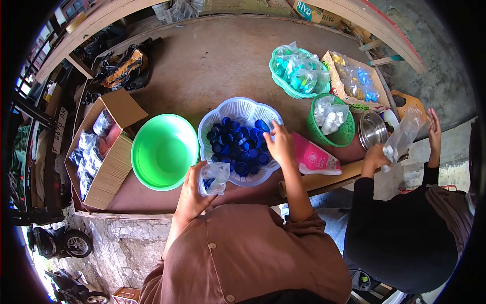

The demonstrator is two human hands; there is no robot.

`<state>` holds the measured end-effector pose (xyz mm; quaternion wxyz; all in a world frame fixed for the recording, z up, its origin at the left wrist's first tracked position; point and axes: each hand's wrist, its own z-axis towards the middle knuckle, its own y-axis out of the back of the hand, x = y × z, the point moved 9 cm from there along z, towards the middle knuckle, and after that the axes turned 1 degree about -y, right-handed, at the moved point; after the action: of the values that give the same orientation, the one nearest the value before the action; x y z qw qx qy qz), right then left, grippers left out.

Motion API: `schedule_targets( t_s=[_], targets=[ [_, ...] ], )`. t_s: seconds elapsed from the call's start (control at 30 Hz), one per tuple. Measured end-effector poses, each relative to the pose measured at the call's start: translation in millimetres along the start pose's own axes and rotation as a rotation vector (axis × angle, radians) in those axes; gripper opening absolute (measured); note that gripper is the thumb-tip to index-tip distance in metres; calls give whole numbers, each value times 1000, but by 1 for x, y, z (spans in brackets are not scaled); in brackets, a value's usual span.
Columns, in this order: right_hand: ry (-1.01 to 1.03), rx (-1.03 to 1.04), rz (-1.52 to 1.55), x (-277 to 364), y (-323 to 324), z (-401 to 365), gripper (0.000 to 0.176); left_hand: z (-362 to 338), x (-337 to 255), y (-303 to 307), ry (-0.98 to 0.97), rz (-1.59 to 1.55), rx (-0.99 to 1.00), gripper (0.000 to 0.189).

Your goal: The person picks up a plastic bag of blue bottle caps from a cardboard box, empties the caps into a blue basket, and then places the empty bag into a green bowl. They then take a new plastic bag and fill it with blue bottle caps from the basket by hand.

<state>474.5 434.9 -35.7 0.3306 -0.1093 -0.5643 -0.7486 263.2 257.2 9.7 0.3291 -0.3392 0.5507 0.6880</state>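
Item in hand: a clear plastic bag (213, 178), small and crumpled. It is gripped in the left hand (192, 195), with the fingers curled round its lower part and its mouth facing up. Its contents cannot be made out.

The right hand (279, 144) is stretched forward and down into a white basket (238, 107). Its fingers are bent onto a heap of blue caps (238, 149). Whether it has hold of a cap cannot be told, as the fingertips are hidden from view. The caps fill the near half of the basket, just ahead of the left hand and under the right.

A green bowl (164, 152) stands touching the basket, ahead of the left hand and to its outer side. Beyond that is an open cardboard box (114, 167) of packed bags.

A pink packet (314, 158) lies flat on the worktop (212, 61), just to the outer side of the right hand. Beyond the packet, a green basket (349, 134) holds bagged white pieces, with a metal bowl (372, 130) beside it. Farther ahead of the right hand, a teal basket (283, 86) holds more filled bags.

A co-worker's hand (374, 157), on a black sleeve, holds up a long clear bag (405, 131), well apart from the right hand.
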Motion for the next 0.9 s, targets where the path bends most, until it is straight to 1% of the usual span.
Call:
schedule_targets(
  t_s=[0.07,0.1,0.13,0.2,0.33,0.4,0.43,0.47,0.53,0.57,0.67,0.73,0.8,0.83,0.87,0.9],
  targets=[
    [115,170,-74,13,-20,-4,35,-1,1,0,-9,8,-6,74],
    [118,281,-177,17,-29,-7,35,-2,0,1,-16,16,-8,74],
    [163,292,-238,20,-35,-11,35,-2,-1,2,-15,17,-13,74],
    [252,224,-344,24,-36,-13,35,-2,-3,4,-3,10,-22,73],
    [233,259,-265,13,-45,-13,35,-4,-1,5,20,11,-31,72],
    [141,206,49,14,-29,-7,33,-3,-2,4,0,25,-19,72],
    [190,144,221,22,-17,-6,32,-3,-2,4,1,26,-21,72],
    [192,144,222,30,-8,-5,32,-3,-2,4,-1,30,-20,72],
    [329,52,266,58,20,-8,36,-2,-3,3,-3,33,-17,72],
    [312,64,292,63,24,-9,40,-2,-3,2,5,36,-10,72],
    [305,15,331,79,41,-12,40,-1,-5,0,13,29,4,73],
    [311,15,333,84,44,-12,44,-1,-6,0,11,22,8,74],
    [305,25,476,97,53,-12,49,-2,-2,0,29,-3,-1,74],
    [244,113,569,105,53,-13,46,-2,-1,0,29,-2,0,74],
    [193,118,740,108,47,-19,39,-2,-1,0,26,-7,-2,74],
    [180,221,817,120,40,-28,35,-2,0,0,22,-13,-3,74]
  ],
)
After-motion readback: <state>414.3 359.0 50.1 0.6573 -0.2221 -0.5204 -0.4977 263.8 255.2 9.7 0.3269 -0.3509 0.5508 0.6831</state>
